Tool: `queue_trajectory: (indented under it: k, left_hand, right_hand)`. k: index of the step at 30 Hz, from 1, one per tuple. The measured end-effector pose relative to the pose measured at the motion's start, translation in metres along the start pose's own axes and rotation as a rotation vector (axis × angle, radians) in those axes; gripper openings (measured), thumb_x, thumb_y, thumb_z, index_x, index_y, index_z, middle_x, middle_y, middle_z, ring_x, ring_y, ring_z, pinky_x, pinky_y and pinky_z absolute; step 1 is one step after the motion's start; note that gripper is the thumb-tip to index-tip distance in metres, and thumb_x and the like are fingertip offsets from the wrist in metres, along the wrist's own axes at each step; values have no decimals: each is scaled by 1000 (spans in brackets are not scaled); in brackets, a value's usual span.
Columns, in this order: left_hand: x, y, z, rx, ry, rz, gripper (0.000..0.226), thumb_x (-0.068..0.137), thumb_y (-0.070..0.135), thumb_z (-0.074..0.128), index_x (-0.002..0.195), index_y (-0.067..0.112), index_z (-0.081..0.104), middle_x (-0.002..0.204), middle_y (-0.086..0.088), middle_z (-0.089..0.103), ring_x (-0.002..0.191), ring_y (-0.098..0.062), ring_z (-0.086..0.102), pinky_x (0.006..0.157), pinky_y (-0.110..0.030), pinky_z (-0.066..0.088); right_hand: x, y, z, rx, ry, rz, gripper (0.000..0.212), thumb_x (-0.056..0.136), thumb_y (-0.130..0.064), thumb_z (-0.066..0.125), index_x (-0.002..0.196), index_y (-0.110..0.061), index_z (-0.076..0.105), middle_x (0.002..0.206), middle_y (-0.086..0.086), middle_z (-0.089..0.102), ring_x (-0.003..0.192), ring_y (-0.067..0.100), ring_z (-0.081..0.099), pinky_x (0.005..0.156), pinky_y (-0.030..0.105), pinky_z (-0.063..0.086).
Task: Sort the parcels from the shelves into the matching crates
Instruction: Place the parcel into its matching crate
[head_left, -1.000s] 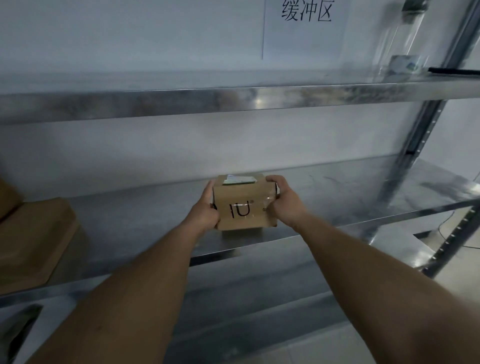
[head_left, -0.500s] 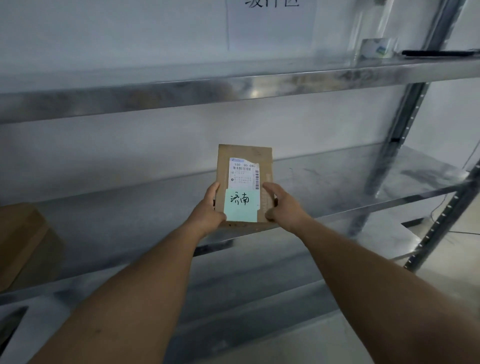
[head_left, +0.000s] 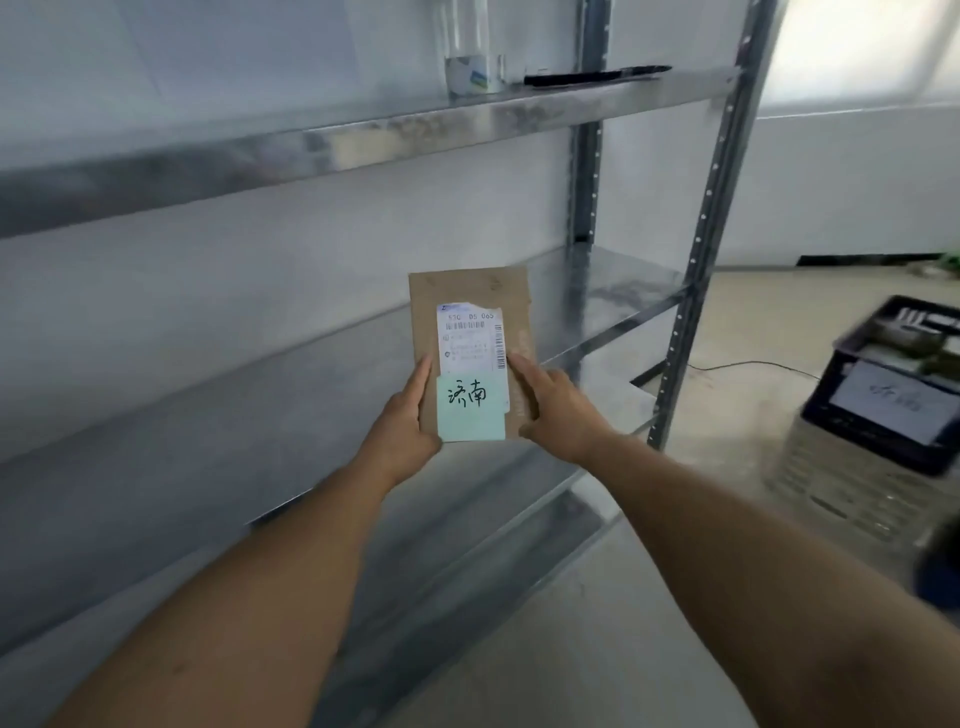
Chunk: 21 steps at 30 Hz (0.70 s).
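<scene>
Left hand (head_left: 402, 436) grips the parcel (head_left: 467, 291) at its lower left edge, thumb laid flat along the front, other fingers hidden behind. Right hand (head_left: 556, 410) holds the lower right edge likewise, one digit pressed on the face, the rest out of sight.

Parcel: flat, rectangular, brown cardboard, held upright in the air in front of the middle shelf (head_left: 260, 395), touching no shelf. White printed shipping label (head_left: 470, 338) with barcodes, ragged top edge; just below it a pale green note (head_left: 470, 410) with black handwritten characters.

Shelving is bare galvanised metal with a dull mottled sheen and perforated uprights (head_left: 711, 208). Upper shelf (head_left: 363, 135) carries a clear bottle (head_left: 472, 57) and a black pen (head_left: 597, 77).

On the floor to the right, a dark plastic crate (head_left: 883, 431) with a white label sits on a pale latticed crate (head_left: 841, 493), both blurred.
</scene>
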<state>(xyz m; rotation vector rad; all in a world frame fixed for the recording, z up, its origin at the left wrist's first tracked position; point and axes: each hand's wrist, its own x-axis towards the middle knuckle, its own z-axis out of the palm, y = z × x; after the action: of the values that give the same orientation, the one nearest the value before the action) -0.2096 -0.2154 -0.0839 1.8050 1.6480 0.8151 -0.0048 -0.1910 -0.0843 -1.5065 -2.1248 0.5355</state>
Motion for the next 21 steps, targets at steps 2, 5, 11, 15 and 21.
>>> queue_trajectory:
  k: [2, 5, 11, 15, 21]
  left_hand:
    - [16, 18, 22, -3, -47, 55, 101, 81, 5, 66, 151, 39, 1, 144, 4, 42, 122, -16, 47, 99, -39, 46]
    - [36, 46, 58, -71, -125, 126, 100, 81, 4, 68, 152, 34, 4, 140, 7, 45, 120, -13, 47, 101, -40, 45]
    - [82, 92, 124, -131, -274, 262, 96, 82, 12, 72, 152, 34, 10, 137, 7, 46, 115, -10, 48, 95, -29, 42]
    - [128, 117, 163, -162, -387, 350, 100, 79, 6, 73, 149, 41, 11, 145, 4, 39, 114, -12, 53, 85, -19, 46]
    - [196, 167, 211, -212, -536, 402, 105, 74, 7, 76, 150, 40, 12, 116, 10, 56, 101, -13, 58, 78, -26, 52]
  right_hand:
    - [-10, 24, -19, 4, 42, 59, 88, 83, -11, 64, 151, -36, 13, 126, 17, 46, 114, 35, 50, 98, 41, 44]
    - [-26, 59, -47, 20, 97, 148, 89, 84, -16, 67, 150, -37, 12, 125, 14, 44, 112, 33, 51, 95, 37, 42]
    - [-54, 123, -93, 39, 221, 333, 94, 80, -14, 72, 151, -33, 14, 130, 10, 42, 114, 27, 50, 95, 32, 42]
    - [-58, 159, -121, 81, 288, 419, 97, 77, -8, 74, 151, -31, 16, 133, 7, 39, 117, 24, 47, 91, 26, 39]
    - [-41, 212, -173, 47, 313, 518, 100, 76, -7, 75, 150, -33, 14, 133, 6, 37, 119, 24, 45, 101, 38, 45]
